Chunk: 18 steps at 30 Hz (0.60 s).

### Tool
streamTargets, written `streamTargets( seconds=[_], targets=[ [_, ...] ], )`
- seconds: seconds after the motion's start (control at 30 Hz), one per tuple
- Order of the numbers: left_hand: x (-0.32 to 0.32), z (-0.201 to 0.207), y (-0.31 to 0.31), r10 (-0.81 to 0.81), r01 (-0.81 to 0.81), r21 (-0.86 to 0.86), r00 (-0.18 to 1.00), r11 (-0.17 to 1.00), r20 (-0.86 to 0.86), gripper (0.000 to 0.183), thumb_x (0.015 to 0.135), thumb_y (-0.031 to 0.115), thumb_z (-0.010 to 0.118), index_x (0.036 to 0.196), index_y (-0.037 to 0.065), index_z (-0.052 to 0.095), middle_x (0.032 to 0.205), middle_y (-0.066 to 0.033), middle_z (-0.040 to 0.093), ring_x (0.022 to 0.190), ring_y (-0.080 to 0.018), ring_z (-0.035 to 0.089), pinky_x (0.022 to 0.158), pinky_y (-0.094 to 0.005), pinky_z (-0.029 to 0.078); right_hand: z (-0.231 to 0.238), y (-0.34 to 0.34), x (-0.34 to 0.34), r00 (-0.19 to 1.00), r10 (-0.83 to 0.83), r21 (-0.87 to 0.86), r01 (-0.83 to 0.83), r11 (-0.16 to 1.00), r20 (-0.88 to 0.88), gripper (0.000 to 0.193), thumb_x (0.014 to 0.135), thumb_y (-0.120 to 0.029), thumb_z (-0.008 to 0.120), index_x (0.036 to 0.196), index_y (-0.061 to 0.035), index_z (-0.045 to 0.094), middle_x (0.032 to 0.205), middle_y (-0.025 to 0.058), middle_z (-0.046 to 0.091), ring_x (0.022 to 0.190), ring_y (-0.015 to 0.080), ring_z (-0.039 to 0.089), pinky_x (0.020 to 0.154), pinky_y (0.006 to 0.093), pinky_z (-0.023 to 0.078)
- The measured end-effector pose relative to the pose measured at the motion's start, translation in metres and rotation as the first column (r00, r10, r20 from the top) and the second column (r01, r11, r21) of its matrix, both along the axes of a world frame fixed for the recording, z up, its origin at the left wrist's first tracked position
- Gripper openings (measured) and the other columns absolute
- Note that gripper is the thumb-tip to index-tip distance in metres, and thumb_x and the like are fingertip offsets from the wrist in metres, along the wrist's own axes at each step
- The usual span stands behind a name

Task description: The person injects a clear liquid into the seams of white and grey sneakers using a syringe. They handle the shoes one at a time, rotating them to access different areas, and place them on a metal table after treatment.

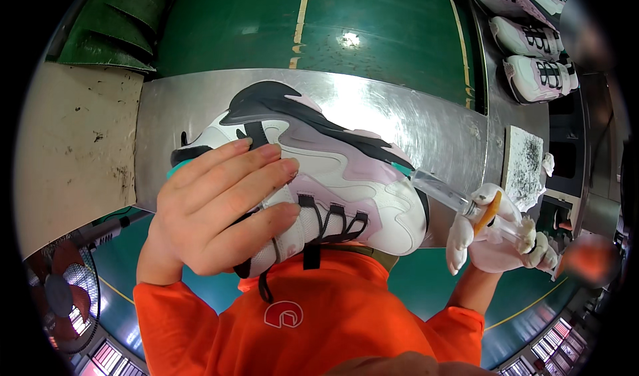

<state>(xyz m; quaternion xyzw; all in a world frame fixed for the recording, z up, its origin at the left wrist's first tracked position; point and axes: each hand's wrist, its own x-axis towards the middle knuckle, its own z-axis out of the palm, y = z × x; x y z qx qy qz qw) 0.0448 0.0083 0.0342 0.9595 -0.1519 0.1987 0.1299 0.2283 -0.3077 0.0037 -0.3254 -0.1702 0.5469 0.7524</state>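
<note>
A white, lilac and black sneaker (319, 158) is tilted on its side at the near edge of the metal bench, its sole turned away from me and its black laces toward me. My bare left hand (223, 206) grips it around the heel and ankle opening; the fingers lie across the upper. My right hand (496, 233), in a white glove with an orange band around one finger, holds a clear syringe (440, 189). The syringe's teal tip touches or nearly touches the line between upper and sole near the toe. Glove fingers partly hide the plunger end.
The metal bench (193, 103) borders a green conveyor belt (373, 16). Several similar sneakers (539, 76) stand on a side ledge at the right, above a black-stained white pad (524, 163). A cream panel (80, 143) and a fan (60, 293) are at left.
</note>
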Motion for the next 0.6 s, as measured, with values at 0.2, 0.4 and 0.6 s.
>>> streamTargets(
  seconds=[0.2, 0.4, 0.6],
  targets=[
    [0.0009, 0.0008, 0.0007, 0.002, -0.002, 0.017, 1.0, 1.0, -0.002, 0.012, 0.07, 0.016, 0.065, 0.08, 0.012, 0.06, 0.108, -0.0115, 0.07, 0.104, -0.0303, 0.067, 0.09, -0.0434, 0.053, -0.002, 0.0038, -0.0028, 0.999, -0.033, 0.054, 0.035, 0.998, -0.034, 0.102, 0.059, -0.055, 0.074, 0.13, 0.0067, 0.034, 0.09, 0.0299, 0.058, 0.064, 0.0401, 0.063, 0.048, 0.0449, 0.054],
    [0.004, 0.0008, 0.0016, -0.021, 0.021, 0.007, 0.999, 1.0, 0.035, 0.013, 0.071, 0.014, 0.067, 0.083, 0.009, 0.066, 0.099, -0.0138, 0.071, 0.094, -0.0289, 0.068, 0.087, -0.0396, 0.054, -0.0067, 0.0017, -0.0049, 0.996, -0.072, 0.071, 0.075, 0.995, -0.044, 0.093, 0.066, -0.054, 0.072, 0.128, 0.0058, 0.036, 0.09, 0.0303, 0.058, 0.064, 0.0411, 0.064, 0.047, 0.0461, 0.054],
    [0.0038, 0.0013, 0.0024, -0.028, 0.028, 0.007, 0.999, 1.0, 0.023, 0.013, 0.071, 0.014, 0.067, 0.083, 0.009, 0.066, 0.099, -0.0141, 0.071, 0.094, -0.0288, 0.069, 0.087, -0.0395, 0.054, -0.0065, 0.0029, -0.0039, 0.998, -0.058, 0.013, 0.058, 0.998, 0.015, 0.093, 0.068, -0.054, 0.071, 0.129, 0.006, 0.036, 0.088, 0.0299, 0.058, 0.06, 0.0402, 0.063, 0.046, 0.0465, 0.054]
  ],
)
